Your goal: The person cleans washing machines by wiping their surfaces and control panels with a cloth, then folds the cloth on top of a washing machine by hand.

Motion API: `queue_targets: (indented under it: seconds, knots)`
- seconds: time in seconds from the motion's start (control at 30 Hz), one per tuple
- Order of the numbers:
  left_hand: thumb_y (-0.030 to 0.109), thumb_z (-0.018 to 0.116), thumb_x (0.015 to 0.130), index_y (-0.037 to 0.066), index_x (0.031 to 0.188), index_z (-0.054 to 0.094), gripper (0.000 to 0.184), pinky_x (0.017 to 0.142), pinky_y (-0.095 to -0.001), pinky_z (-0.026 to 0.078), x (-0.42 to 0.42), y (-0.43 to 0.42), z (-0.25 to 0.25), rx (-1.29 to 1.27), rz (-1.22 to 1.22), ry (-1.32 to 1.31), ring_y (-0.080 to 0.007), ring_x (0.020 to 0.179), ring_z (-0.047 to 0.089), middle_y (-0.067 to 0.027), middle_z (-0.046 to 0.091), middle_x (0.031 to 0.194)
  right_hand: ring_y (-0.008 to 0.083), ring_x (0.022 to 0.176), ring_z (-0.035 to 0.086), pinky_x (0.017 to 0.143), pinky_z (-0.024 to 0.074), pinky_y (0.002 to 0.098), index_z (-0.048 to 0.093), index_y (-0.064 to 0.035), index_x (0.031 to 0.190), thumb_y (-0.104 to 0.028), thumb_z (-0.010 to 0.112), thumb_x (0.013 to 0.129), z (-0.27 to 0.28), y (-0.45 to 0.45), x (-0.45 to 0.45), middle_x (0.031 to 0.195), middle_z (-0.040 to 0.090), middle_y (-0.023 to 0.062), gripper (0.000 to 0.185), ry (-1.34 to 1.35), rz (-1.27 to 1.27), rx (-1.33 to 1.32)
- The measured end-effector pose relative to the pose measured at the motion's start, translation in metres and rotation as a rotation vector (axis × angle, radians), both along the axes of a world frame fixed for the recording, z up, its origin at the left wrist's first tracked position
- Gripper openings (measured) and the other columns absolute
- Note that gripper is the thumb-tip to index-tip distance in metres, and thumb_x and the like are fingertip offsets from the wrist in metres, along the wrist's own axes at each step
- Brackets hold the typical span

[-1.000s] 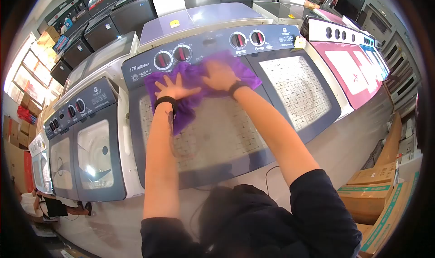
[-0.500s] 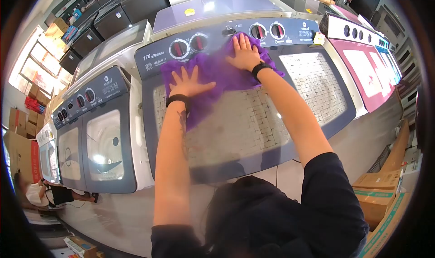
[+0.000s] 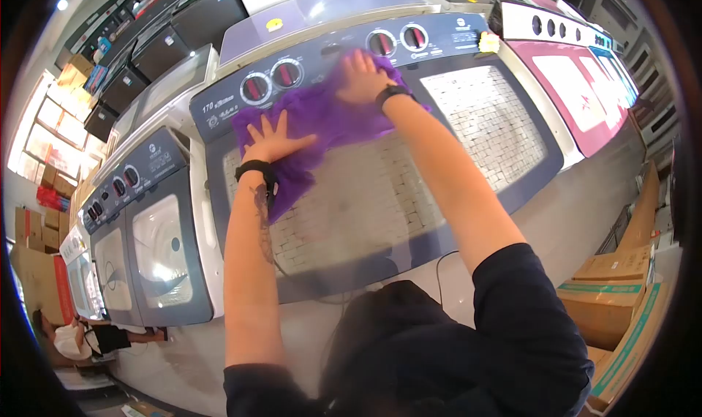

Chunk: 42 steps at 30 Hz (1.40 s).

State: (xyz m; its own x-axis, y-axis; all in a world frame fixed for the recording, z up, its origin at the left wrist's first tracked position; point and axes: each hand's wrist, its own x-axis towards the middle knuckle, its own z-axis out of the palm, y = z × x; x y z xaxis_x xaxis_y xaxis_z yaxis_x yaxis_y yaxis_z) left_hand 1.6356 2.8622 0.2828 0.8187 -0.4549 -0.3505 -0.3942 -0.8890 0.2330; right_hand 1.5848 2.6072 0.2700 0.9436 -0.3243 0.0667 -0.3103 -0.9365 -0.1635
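Observation:
A purple cloth (image 3: 318,113) lies spread across the top of a dark blue washing machine (image 3: 365,263), just below its control panel. My left hand (image 3: 272,140) presses on the cloth's left part with fingers spread. Flat on the right part of the cloth rests my right hand (image 3: 363,80), slightly blurred, its fingers stretched toward the panel. Two knobs (image 3: 270,80) are above my left hand, and two more knobs (image 3: 397,42) are to the right of my right hand. Under the hands, part of the patterned lid is covered by the cloth.
Another washing machine (image 3: 157,249) stands at the left, and a pink-topped one (image 3: 567,99) at the right. Cardboard boxes (image 3: 607,300) are at the lower right. A person (image 3: 88,340) is at the far lower left. A yellow flower ornament (image 3: 488,42) sits at the panel's right end.
The camera view has shifted, so the machines appear further left. Both hands remain on the cloth, whose folds between them have changed slightly. My right hand is more blurred than half a second ago.

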Motion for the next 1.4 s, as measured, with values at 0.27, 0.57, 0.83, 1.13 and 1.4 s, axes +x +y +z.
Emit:
queue_targets:
  seconds: [0.27,0.57,0.83,1.13,1.4]
  knots:
    - [0.087,0.054,0.069,0.027,0.159,0.008,0.117,0.114,-0.0664,0.002,-0.009,0.002,-0.001,-0.029,0.008,-0.033,-0.046,0.148,-0.01,-0.0194,-0.004,0.164,0.029,0.152,0.01,0.119,0.0146,0.0517,0.023,-0.0102,0.156,-0.063,0.036,0.095,-0.012,0.007,-0.049,0.164,0.013,0.0132,0.081,0.161,0.092,0.014]
    - [0.089,0.045,0.073,0.025,0.159,0.009,0.113,0.114,-0.067,0.001,-0.025,-0.001,-0.004,-0.007,0.075,-0.01,-0.0451,0.148,-0.01,-0.0191,-0.005,0.164,0.03,0.151,0.01,0.116,0.0247,0.0534,0.022,-0.0041,0.154,-0.057,0.044,0.095,-0.009,0.019,-0.035,0.163,0.012,0.0145,0.082,0.011,0.066,-0.046]
    - [0.092,0.046,0.068,0.024,0.159,0.013,0.118,0.114,-0.0667,0.0,-0.017,-0.005,-0.001,0.017,0.078,0.007,-0.0487,0.147,-0.01,-0.0213,-0.001,0.163,0.0346,0.141,0.03,0.106,0.0387,0.0524,0.032,-0.0016,0.149,-0.052,0.056,0.088,-0.035,0.018,0.007,0.151,0.033,0.0186,0.082,-0.28,-0.052,-0.203]
    - [0.088,0.051,0.07,0.025,0.159,0.011,0.116,0.113,-0.0687,-0.002,-0.021,-0.002,0.0,-0.052,0.087,0.023,-0.0473,0.147,-0.014,-0.0207,-0.007,0.163,0.0371,0.115,0.053,0.087,0.0509,0.0483,0.051,-0.0093,0.132,-0.046,0.068,0.079,-0.002,0.021,0.01,0.122,0.053,0.0192,0.067,-0.288,-0.065,-0.22]
    - [0.084,0.055,0.07,0.025,0.159,0.013,0.115,0.112,-0.0699,-0.002,-0.015,-0.003,-0.003,-0.086,0.093,0.034,-0.0486,0.146,-0.017,-0.0192,-0.006,0.164,0.0411,0.116,0.058,0.089,0.0526,0.0485,0.047,-0.0091,0.132,-0.041,0.071,0.076,0.022,0.008,0.019,0.123,0.057,0.0263,0.068,-0.102,0.002,0.015]
